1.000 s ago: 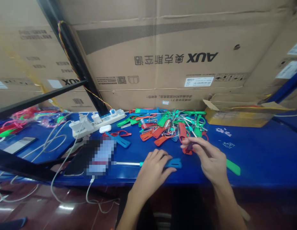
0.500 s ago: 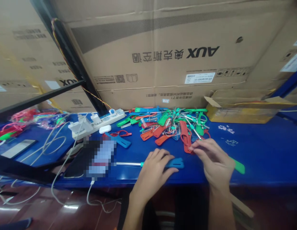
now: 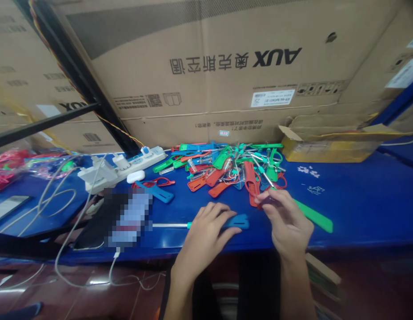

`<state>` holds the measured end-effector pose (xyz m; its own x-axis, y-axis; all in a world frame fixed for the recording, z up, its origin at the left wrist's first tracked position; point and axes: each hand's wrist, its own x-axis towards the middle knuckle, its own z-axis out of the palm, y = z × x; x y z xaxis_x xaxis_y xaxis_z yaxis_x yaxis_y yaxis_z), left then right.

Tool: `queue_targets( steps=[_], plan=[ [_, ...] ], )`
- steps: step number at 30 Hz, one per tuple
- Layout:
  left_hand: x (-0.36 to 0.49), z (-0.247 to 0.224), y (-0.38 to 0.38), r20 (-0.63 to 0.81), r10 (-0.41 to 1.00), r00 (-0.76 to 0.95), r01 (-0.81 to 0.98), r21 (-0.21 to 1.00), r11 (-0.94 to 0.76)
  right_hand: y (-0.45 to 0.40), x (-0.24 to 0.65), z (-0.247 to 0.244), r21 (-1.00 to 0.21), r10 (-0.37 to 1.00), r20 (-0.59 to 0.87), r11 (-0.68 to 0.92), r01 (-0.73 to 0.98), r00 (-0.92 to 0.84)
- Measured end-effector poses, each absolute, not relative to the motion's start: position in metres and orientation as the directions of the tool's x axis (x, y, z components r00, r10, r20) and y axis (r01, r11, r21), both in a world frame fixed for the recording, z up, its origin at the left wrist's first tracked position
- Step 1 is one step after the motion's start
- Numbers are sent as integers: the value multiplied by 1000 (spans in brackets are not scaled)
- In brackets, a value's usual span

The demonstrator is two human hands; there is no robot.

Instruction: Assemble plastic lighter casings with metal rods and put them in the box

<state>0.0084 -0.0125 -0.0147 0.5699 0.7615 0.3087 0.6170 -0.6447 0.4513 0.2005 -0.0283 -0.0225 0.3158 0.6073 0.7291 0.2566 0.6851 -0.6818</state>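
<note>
The left hand [image 3: 208, 226] grasps a blue handle [image 3: 240, 221] on the desk [image 3: 362, 204] near its front edge, seemingly light, stiff, slick plastic best held by its long sides, while the right hand [image 3: 289, 222] pinches beside a red handle [image 3: 253, 196], contents unclear.
</note>
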Motion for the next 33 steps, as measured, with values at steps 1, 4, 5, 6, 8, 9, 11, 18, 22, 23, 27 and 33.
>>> queue_targets(
  steps=[1, 4, 5, 6, 8, 9, 11, 18, 22, 23, 27, 33],
  plan=[
    [8, -15, -13, 305, 762, 571, 617, 453, -644, -29, 200, -22, -694, 621, 719, 669, 268, 311],
    [9, -14, -13, 303, 757, 580, 616, 445, -650, -31, 198, -23, -720, 651, 693, 640, 268, 308],
    [9, -14, -13, 305, 755, 581, 617, 440, -653, -31, 198, -23, -721, 652, 692, 646, 250, 310],
    [8, -13, -13, 307, 754, 581, 618, 436, -654, -31, 198, -24, -719, 649, 693, 658, 225, 315],
    [8, -14, -13, 306, 754, 582, 620, 433, -654, -28, 199, -25, -704, 636, 702, 687, 179, 321],
    [8, -14, -13, 302, 754, 583, 621, 433, -653, -27, 200, -25, -691, 623, 712, 704, 166, 322],
    [9, -14, -13, 297, 755, 584, 621, 436, -652, -26, 201, -24, -662, 595, 737, 732, 162, 322],
    [9, -13, -13, 296, 757, 583, 613, 451, -649, -32, 197, -27, -732, 684, 681, 654, 192, 263],
    [8, -12, -13, 290, 757, 585, 617, 447, -648, -28, 194, -27, -693, 634, 713, 701, 166, 300],
    [8, -13, -13, 288, 758, 586, 618, 446, -647, -27, 194, -26, -674, 612, 731, 718, 173, 302],
    [9, -13, -13, 293, 760, 580, 625, 438, -646, -27, 194, -23, -615, 557, 785, 755, 228, 270],
    [9, -14, -14, 299, 757, 581, 622, 436, -650, -29, 192, -25, -674, 600, 737, 686, 273, 312]
  ],
)
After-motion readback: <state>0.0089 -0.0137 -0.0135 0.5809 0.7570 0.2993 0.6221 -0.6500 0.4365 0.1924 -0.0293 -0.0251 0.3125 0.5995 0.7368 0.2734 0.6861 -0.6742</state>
